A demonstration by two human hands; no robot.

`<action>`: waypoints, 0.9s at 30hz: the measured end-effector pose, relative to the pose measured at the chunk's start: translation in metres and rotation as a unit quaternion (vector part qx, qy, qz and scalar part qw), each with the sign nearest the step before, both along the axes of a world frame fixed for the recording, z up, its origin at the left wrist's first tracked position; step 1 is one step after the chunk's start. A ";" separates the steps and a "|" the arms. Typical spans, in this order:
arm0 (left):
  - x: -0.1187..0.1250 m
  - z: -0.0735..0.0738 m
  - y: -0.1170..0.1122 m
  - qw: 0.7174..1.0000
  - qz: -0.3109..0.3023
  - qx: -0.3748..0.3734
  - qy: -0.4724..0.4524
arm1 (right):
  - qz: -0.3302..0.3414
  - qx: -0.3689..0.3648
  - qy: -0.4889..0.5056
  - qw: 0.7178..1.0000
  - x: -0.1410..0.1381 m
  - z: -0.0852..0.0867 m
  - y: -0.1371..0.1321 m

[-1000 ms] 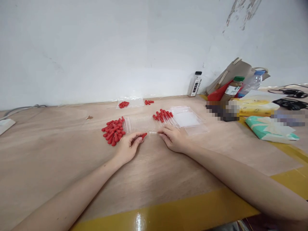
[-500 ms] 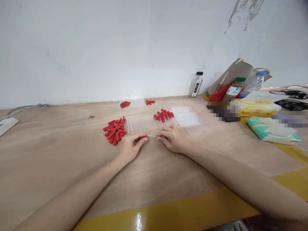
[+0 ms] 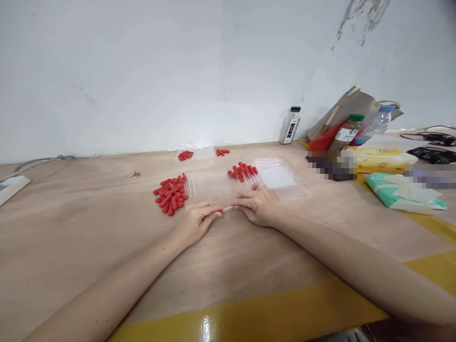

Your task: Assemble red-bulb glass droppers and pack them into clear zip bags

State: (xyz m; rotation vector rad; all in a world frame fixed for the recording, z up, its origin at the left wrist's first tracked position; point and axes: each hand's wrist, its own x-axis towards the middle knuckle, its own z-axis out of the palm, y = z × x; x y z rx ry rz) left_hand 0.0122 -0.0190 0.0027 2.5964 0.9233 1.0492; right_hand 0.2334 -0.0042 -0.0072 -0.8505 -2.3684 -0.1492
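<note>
My left hand (image 3: 195, 222) pinches a red rubber bulb (image 3: 220, 211) at its fingertips. My right hand (image 3: 258, 206) pinches a thin clear glass tube (image 3: 228, 208), whose end meets the bulb between the two hands. Behind my left hand lies a heap of loose red bulbs (image 3: 170, 194). A row of bare clear tubes (image 3: 208, 184) lies beside the heap. Tubes with red bulbs fitted (image 3: 243, 172) lie just behind my right hand.
Clear plastic bags (image 3: 281, 179) lie right of the tubes. Two small bunches of red bulbs (image 3: 185, 154) sit on a bag near the wall. Bottles (image 3: 292, 125), a brown paper bag (image 3: 344, 110), a tissue pack (image 3: 399, 192) and cables crowd the right side. Yellow tape edges the table front.
Both hands drew back toward me from the row of tubes. The right hand picked up a tube and brought it to the bulb in the left hand; the hands are now closer together.
</note>
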 end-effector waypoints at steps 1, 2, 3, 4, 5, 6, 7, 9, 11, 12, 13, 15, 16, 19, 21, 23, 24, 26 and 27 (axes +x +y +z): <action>0.000 -0.001 0.001 1.000 0.001 0.006 0.004 | -0.006 0.007 -0.008 1.000 -0.001 0.000 -0.001; -0.001 -0.001 0.001 1.000 0.003 0.011 0.009 | -0.013 0.010 -0.014 1.000 -0.003 0.001 -0.003; -0.001 -0.002 0.001 1.000 0.007 0.013 0.013 | -0.020 0.009 -0.017 1.000 -0.004 0.001 -0.005; -0.001 -0.002 0.001 1.000 0.012 0.015 0.016 | -0.027 0.005 -0.019 0.999 -0.006 0.002 -0.007; -0.001 -0.002 0.001 1.000 0.016 0.015 0.019 | -0.032 -0.001 -0.018 0.999 -0.007 0.002 -0.009; -0.002 -0.001 0.001 0.999 0.019 0.013 0.022 | -0.035 -0.008 -0.017 0.999 -0.009 0.003 -0.011; -0.002 -0.001 0.001 0.999 0.019 0.011 0.023 | -0.036 -0.014 -0.015 0.999 -0.010 0.004 -0.013; -0.001 0.000 0.000 1.000 0.009 0.006 0.027 | -0.034 -0.026 -0.015 0.999 -0.013 0.004 -0.015; -0.001 0.000 -0.001 1.000 -0.004 0.002 0.030 | -0.032 -0.035 -0.013 0.999 -0.014 0.004 -0.017; 0.000 0.000 -0.002 1.000 -0.008 0.001 0.030 | -0.031 -0.039 -0.011 0.999 -0.015 0.003 -0.017; 0.000 0.000 -0.002 0.999 -0.012 0.001 0.030 | -0.029 -0.042 -0.010 0.999 -0.015 0.003 -0.017; 0.000 0.000 -0.001 0.999 -0.016 0.002 0.030 | -0.027 -0.044 -0.008 0.999 -0.016 0.002 -0.017; 0.000 -0.001 0.001 1.000 -0.014 0.007 0.027 | -0.029 -0.045 -0.009 0.999 -0.016 0.003 -0.017; -0.003 -0.004 0.008 0.999 -0.006 0.045 0.009 | -0.049 -0.042 -0.023 0.998 -0.019 0.008 -0.018; -0.007 -0.006 0.013 0.997 -0.014 0.073 0.006 | -0.064 -0.029 -0.050 0.996 -0.020 0.013 -0.019; -0.011 -0.008 0.017 0.995 -0.031 0.089 0.025 | -0.071 -0.015 -0.081 0.994 -0.021 0.018 -0.020; -0.012 -0.009 0.017 0.994 -0.037 0.094 0.036 | -0.072 -0.012 -0.094 0.993 -0.020 0.021 -0.021; -0.015 -0.009 0.016 0.994 -0.034 0.093 0.045 | -0.074 -0.014 -0.110 0.991 -0.015 0.025 -0.018; -0.015 -0.008 0.014 0.995 -0.021 0.087 0.038 | -0.083 -0.019 -0.107 0.991 -0.011 0.026 -0.016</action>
